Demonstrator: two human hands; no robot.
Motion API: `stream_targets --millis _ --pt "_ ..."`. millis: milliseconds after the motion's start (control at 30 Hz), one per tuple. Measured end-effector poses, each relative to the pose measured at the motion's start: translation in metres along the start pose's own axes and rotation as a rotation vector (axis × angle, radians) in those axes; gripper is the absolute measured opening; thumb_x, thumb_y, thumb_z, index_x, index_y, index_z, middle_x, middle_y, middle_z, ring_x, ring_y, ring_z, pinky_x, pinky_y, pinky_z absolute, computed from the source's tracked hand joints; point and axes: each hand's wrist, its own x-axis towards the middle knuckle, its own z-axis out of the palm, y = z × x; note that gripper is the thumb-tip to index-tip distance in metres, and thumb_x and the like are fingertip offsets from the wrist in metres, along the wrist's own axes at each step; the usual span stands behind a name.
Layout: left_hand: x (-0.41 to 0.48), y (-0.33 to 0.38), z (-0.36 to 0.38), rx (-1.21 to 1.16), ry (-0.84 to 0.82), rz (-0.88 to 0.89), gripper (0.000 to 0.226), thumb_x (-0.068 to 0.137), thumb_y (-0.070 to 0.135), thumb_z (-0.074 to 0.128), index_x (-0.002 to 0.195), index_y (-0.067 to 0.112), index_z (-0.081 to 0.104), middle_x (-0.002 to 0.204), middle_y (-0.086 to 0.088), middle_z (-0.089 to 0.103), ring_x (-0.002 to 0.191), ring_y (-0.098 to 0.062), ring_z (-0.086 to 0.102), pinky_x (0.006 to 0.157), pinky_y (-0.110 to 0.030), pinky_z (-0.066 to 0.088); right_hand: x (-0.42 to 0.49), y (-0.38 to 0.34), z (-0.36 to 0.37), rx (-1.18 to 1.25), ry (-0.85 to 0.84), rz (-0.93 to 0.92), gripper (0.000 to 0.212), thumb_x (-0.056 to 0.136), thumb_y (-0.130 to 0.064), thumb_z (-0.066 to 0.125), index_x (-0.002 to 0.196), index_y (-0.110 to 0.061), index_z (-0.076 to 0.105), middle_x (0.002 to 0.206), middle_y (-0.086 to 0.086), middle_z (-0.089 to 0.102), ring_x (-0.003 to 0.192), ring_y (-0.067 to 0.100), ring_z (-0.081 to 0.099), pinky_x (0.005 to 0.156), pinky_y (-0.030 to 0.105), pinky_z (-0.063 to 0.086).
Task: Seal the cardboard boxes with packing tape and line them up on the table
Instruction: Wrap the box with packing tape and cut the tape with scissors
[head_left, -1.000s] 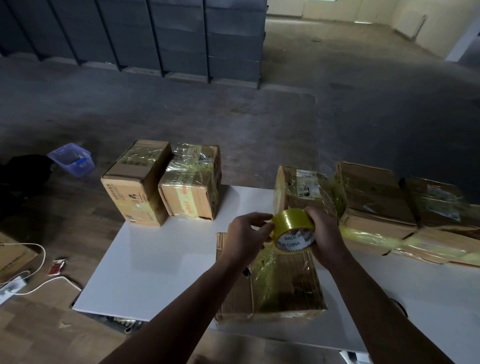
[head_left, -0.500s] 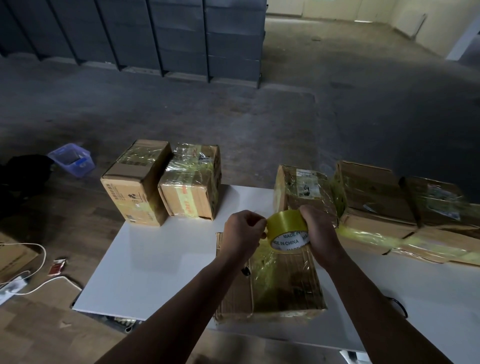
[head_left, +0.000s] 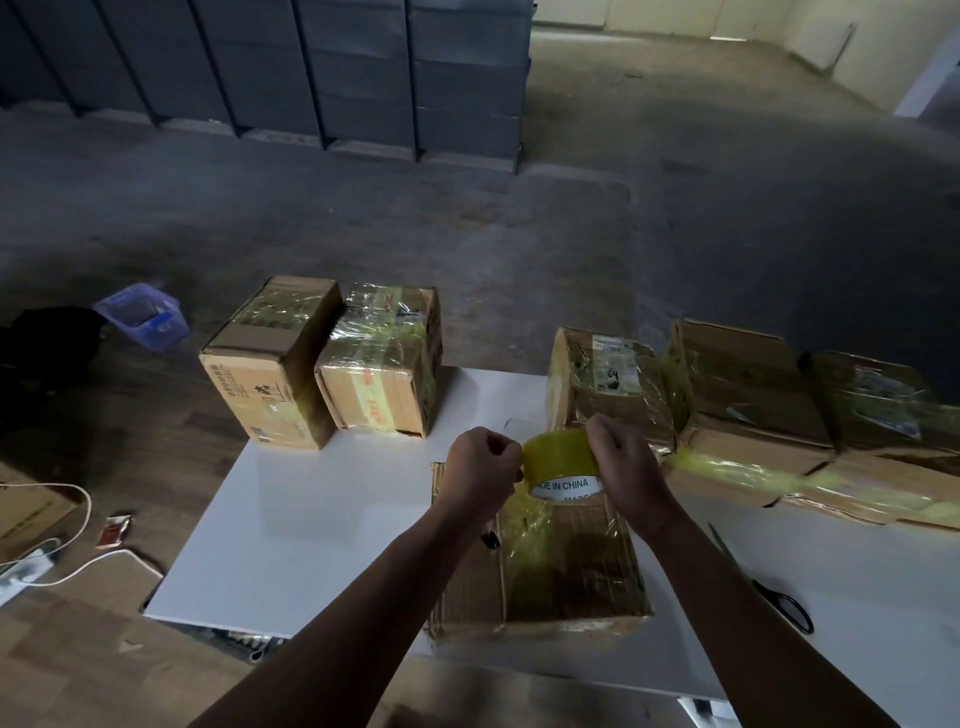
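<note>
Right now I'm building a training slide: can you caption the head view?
Both hands hold a yellow tape roll above a cardboard box on the white table.

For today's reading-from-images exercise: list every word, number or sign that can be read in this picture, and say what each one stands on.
"MADE IN CHINA": on the white core of the tape roll held in both hands.
"69", handwritten: on the white label of the box behind the roll.
Dark printed characters and handling symbols on the far-left box: too blurred to read.
Red print on the box beside it: unreadable.
</note>
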Motion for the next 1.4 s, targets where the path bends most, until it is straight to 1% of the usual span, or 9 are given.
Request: stream_targets --millis 233,400,567,700,800,933,1033,1133,1400 --pt "0.000 0.000 -0.008 -0.119 -0.075 -0.012 0.005 0.088 0.006 0.063 0.091 0.003 0.066 0.081 -0.005 0.067 0.067 -0.013 0.062 0.055 -0.020 0.050 0.001 -0.001 -0.001 -0.025 0.005 0.017 0.039 0.103 -0.019 0.038 0.064 -0.018 0.044 0.055 -0.005 0.041 0.051 0.014 0.044 0.050 0.026 0.033" --pt "0.000 0.000 -0.012 -0.203 -0.089 -0.067 0.020 0.084 0.004 0.068 0.101 0.010 0.058 0.094 -0.010 0.069 0.083 -0.023 0.069 0.066 -0.028 0.058 -0.001 0.000 0.001 0.024 0.009 0.038 0.040 0.103 -0.018 0.037 0.064 -0.019 0.046 0.051 -0.008 0.047 0.051 0.012 0.047 0.051 0.027 0.035" --pt "0.001 -0.001 -0.011 -0.204 -0.073 -0.077 0.023 0.084 0.006 0.069 0.103 0.011 0.058 0.094 -0.011 0.070 0.082 -0.026 0.070 0.073 -0.036 0.058 -0.004 -0.005 0.000 0.086 0.015 0.062 0.042 0.103 -0.014 0.036 0.064 -0.019 0.048 0.048 -0.011 0.051 0.046 0.003 0.047 0.047 0.021 0.036" --pt "0.000 -0.001 -0.007 -0.099 -0.058 -0.056 0.019 0.086 0.005 0.063 0.102 0.010 0.054 0.087 -0.008 0.065 0.069 -0.018 0.063 0.062 -0.030 0.053 -0.004 -0.003 0.003 0.054 0.000 0.024 0.039 0.102 -0.021 0.039 0.065 -0.015 0.047 0.052 -0.007 0.048 0.050 0.009 0.046 0.050 0.024 0.035" --pt "-0.003 -0.002 -0.003 0.082 -0.049 0.020 0.014 0.088 0.007 0.057 0.097 0.013 0.049 0.088 -0.007 0.061 0.071 -0.017 0.057 0.054 -0.024 0.044 -0.006 0.000 0.006 -0.024 -0.015 0.002 0.037 0.101 -0.024 0.041 0.068 -0.011 0.046 0.058 -0.001 0.041 0.053 0.013 0.043 0.051 0.026 0.033" --pt "-0.005 -0.002 0.000 0.226 -0.017 0.110 0.016 0.090 0.008 0.054 0.106 0.008 0.051 0.095 -0.005 0.057 0.079 -0.015 0.055 0.057 -0.021 0.043 -0.010 -0.003 0.007 -0.053 -0.013 -0.024 0.036 0.102 -0.016 0.039 0.067 -0.014 0.045 0.057 -0.004 0.039 0.049 0.005 0.039 0.047 0.020 0.032" --pt "-0.005 -0.001 0.001 0.143 -0.023 0.042 0.030 0.092 0.011 0.057 0.121 0.003 0.052 0.106 -0.010 0.062 0.085 -0.021 0.064 0.067 -0.029 0.055 -0.009 -0.002 0.006 -0.063 -0.002 -0.035 0.036 0.102 -0.015 0.040 0.066 -0.015 0.045 0.057 -0.003 0.039 0.050 0.006 0.038 0.048 0.021 0.031" --pt "-0.004 -0.003 -0.001 -0.010 -0.109 -0.051 0.026 0.093 0.013 0.059 0.112 -0.006 0.062 0.100 -0.019 0.069 0.074 -0.023 0.070 0.073 -0.043 0.060 -0.008 -0.001 0.003 -0.075 0.025 -0.049 0.036 0.102 -0.015 0.040 0.066 -0.016 0.045 0.058 -0.002 0.039 0.051 0.007 0.039 0.048 0.022 0.031" --pt "-0.009 -0.004 -0.005 -0.048 -0.067 -0.017 0.015 0.091 0.011 0.062 0.097 -0.002 0.069 0.084 -0.013 0.072 0.072 -0.021 0.072 0.067 -0.039 0.061 -0.010 0.003 0.004 -0.095 0.049 -0.078 0.037 0.102 -0.013 0.042 0.065 -0.020 0.043 0.057 -0.004 0.038 0.050 0.004 0.035 0.047 0.017 0.029"
